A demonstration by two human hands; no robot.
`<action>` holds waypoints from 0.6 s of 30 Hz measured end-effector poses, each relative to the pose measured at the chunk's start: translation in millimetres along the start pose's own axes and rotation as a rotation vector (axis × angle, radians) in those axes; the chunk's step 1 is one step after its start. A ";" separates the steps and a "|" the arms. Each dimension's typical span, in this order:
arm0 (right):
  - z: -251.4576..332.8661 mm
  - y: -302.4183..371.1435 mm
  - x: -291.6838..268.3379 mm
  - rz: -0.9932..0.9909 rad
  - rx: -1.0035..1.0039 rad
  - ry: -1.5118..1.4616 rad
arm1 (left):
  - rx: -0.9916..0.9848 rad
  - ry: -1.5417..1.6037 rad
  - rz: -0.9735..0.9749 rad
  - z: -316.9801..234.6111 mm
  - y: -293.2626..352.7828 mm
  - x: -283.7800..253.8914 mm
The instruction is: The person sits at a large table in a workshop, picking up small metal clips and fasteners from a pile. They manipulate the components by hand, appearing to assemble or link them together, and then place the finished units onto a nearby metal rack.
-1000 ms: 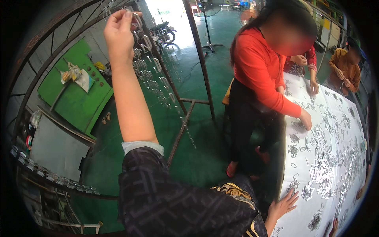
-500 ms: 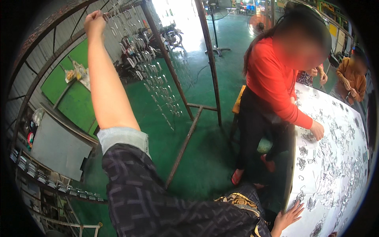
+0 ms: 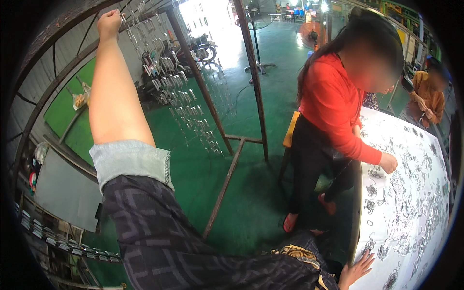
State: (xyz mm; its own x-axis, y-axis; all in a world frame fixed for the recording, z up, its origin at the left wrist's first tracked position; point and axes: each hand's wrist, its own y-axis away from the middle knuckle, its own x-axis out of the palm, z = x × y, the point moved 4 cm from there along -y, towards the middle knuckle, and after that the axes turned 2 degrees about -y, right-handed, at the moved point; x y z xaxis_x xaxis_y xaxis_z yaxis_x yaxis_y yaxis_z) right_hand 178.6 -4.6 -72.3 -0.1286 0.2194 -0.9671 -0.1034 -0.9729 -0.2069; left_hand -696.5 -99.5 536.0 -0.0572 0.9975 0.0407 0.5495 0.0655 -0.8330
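Observation:
My left hand point(image 3: 109, 24) is raised at arm's length to the upper left, up against the dark metal rack point(image 3: 253, 87). Its fingers are pinched together beside the rack's top bar; a small silvery piece shows at the fingertips, too small to name. Right of it, many small shiny metal pieces point(image 3: 169, 82) hang from the rack in strings. At the lower right, my right hand point(image 3: 356, 271) lies with fingers spread on the edge of the white table point(image 3: 363, 227), close to a little heap of dark wire-like hooks point(image 3: 369, 245).
Across the table corner, a person in a red top point(image 3: 328, 96) reaches over the tabletop, near a yellow stool point(image 3: 291, 129). Another person in brown point(image 3: 427, 99) is farther back. A slanting floor bar point(image 3: 224, 188) joins the rack. A standing fan point(image 3: 258, 67) is behind.
My view has shifted slightly. My left hand remains raised at the rack, with a silvery piece now showing at its fingertips. My right hand stays on the table edge.

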 end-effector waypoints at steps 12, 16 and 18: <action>-3.9 2.3 0.8 0.004 0.009 -0.007 | -0.046 -0.145 -0.046 38.1 -41.5 17.5; 1.4 0.4 -0.8 -0.015 -0.017 0.007 | -0.150 0.131 -0.055 32.4 -28.8 15.7; 1.4 0.2 -2.3 -0.014 -0.016 0.015 | -0.168 0.198 -0.072 33.5 -28.6 16.2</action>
State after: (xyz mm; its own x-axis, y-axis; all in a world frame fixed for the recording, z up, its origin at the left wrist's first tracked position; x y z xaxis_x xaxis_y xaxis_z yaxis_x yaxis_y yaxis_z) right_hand 177.6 -5.2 -69.9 -0.1120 0.2315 -0.9664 -0.0895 -0.9709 -0.2222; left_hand -741.1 -86.0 542.0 0.0538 0.9746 0.2175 0.6814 0.1234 -0.7215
